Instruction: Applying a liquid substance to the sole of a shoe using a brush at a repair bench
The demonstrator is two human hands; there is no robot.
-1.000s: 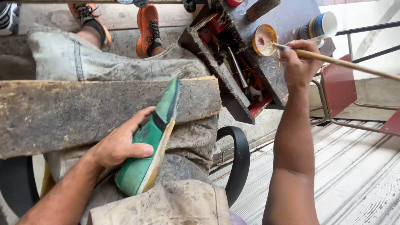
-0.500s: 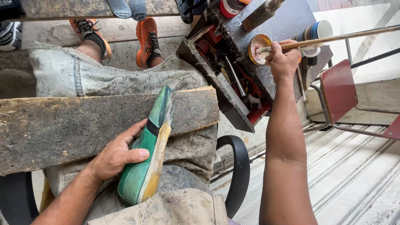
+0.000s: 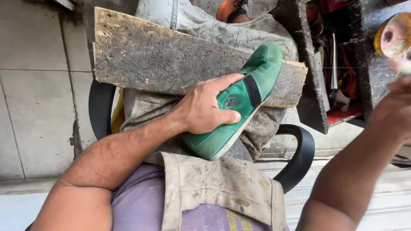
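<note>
Your left hand [image 3: 205, 107] grips the green shoe [image 3: 239, 102] across its upper, thumb along the side near the sole edge, fingers wrapped over the top. The shoe lies tilted on its side, toe pointing away from you, its front part resting on the worn wooden board [image 3: 162, 60] laid across your lap, its heel down against your stained trousers [image 3: 222, 30]. A black band crosses the shoe's upper. Your right hand [image 3: 394, 107] is raised at the frame's right edge, blurred; I cannot tell whether it is closed on anything. Just beyond it sits a round tin [image 3: 391, 34] on the dark toolbox [image 3: 308, 64], which holds tools. A black chair arm [image 3: 299, 154] curves beside your right thigh.
</note>
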